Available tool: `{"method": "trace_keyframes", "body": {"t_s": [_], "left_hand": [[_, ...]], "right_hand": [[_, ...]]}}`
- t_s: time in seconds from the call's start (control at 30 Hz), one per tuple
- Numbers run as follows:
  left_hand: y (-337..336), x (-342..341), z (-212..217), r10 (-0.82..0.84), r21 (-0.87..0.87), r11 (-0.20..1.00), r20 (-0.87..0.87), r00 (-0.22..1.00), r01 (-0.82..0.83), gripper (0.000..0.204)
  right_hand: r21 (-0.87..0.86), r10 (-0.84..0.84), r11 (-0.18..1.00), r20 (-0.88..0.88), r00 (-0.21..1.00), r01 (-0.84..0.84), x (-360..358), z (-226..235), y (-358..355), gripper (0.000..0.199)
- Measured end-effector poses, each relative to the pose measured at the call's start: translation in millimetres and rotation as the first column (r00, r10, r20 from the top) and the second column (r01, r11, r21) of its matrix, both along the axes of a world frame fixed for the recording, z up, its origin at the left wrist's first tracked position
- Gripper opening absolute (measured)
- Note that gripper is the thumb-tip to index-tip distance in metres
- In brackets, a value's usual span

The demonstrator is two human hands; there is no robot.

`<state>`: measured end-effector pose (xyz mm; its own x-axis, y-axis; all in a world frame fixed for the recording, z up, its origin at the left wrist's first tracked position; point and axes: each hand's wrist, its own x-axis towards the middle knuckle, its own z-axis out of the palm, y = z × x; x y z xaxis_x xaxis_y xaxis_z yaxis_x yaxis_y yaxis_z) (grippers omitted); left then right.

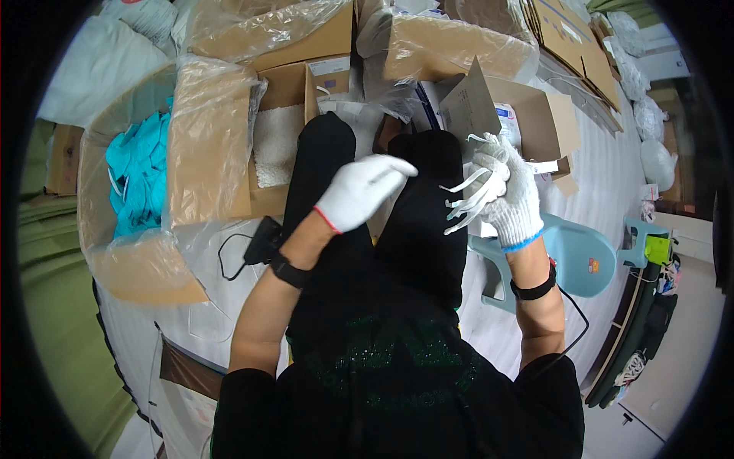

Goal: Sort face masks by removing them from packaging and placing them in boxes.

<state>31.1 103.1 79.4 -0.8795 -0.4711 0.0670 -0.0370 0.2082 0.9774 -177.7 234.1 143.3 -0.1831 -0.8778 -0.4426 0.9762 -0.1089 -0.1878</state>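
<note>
Right hand (511, 191), white-gloved, is closed round a bunch of white straps (468, 200) above the lap; left hand (358, 191) hovers beside them, fingers loosely extended, holding nothing; a box (138, 252) of blue masks (138, 176) sits far left.

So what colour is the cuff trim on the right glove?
Blue, on the right hand glove's cuff; clearest in the head view.
</note>
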Motion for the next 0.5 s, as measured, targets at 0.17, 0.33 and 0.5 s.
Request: {"method": "trace_keyframes", "body": {"t_s": [0.17,0.33,0.5], "left_hand": [[47.0,-31.7,-2.4,-0.202,0.249,0.938,-0.177,0.963,0.243,0.029],[59.8,-36.2,-9.9,-0.301,0.829,0.418,-0.260,0.918,0.372,0.038],[57.4,-33.4,-6.6,-0.287,0.917,0.125,-0.331,0.899,0.378,0.046]], "right_hand": [[0.029,-0.046,0.999,-0.004,0.999,0.046,2.5,-1.8,-1.1,0.030],[-0.007,-0.064,0.998,0.028,0.998,0.064,-6.0,-11.5,3.1,0.028],[-0.009,-0.102,0.995,0.056,0.993,0.103,-11.7,-21.0,8.4,0.025]]}}
